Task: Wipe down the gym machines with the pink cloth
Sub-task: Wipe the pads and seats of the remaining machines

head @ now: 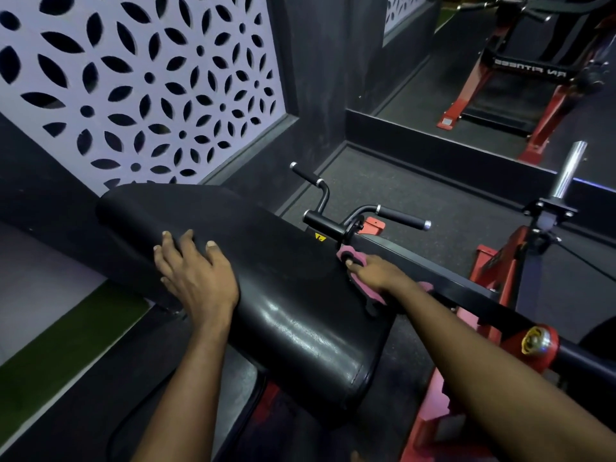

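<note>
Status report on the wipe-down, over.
Left hand flat on black pad. Right hand grips pink cloth at pad's right edge, against the black bar. Handles just ahead of the cloth.

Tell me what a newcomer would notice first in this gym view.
The glossy black padded bench fills the centre, with the left hand resting flat on its upper left edge. At its right edge the right hand holds the pink cloth against the machine's black bar, just below the twin black handles. Behind, at upper left, a white floral cut-out wall panel stands out against the dark walls.
</note>
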Demonstrator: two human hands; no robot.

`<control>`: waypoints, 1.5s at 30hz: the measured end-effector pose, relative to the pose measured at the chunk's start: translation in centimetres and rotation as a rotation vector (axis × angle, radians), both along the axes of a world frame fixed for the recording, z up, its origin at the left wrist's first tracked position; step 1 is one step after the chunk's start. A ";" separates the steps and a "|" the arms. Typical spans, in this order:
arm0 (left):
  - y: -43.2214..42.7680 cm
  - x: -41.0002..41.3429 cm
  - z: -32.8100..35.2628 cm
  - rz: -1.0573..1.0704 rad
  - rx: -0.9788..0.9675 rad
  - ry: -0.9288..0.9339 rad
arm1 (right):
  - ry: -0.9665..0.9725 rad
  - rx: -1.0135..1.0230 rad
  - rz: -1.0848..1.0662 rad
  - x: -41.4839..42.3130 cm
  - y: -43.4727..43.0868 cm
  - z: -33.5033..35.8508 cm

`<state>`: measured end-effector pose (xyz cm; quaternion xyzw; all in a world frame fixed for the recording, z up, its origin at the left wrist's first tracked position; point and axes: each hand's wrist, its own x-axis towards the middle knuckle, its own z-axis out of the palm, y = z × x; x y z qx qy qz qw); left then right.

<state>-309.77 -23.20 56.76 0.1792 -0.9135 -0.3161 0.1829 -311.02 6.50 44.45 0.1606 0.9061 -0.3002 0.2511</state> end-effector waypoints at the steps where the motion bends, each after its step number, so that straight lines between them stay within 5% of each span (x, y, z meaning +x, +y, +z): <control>1: 0.1 0.0 0.0 0.005 -0.001 0.000 | -0.014 0.001 0.008 0.2 0.2 -0.1; 9: 0.3 -0.4 -0.1 0.012 -0.011 0.011 | 0.053 -0.020 -0.006 -1.1 -1.0 0.7; 25: 0.7 0.2 0.1 0.011 -0.016 -0.010 | 0.261 -0.201 0.351 9.4 -6.8 14.2; 30: -1.3 0.4 0.8 -0.032 -0.064 0.016 | 0.356 -0.212 0.613 13.4 -9.3 18.7; 36: -3.9 -1.6 0.0 0.036 0.015 -0.041 | 0.233 0.024 0.436 12.4 -10.1 15.6; 45: -4.1 -2.7 -1.3 0.007 0.124 -0.002 | 0.273 -0.103 0.501 4.6 -14.6 15.3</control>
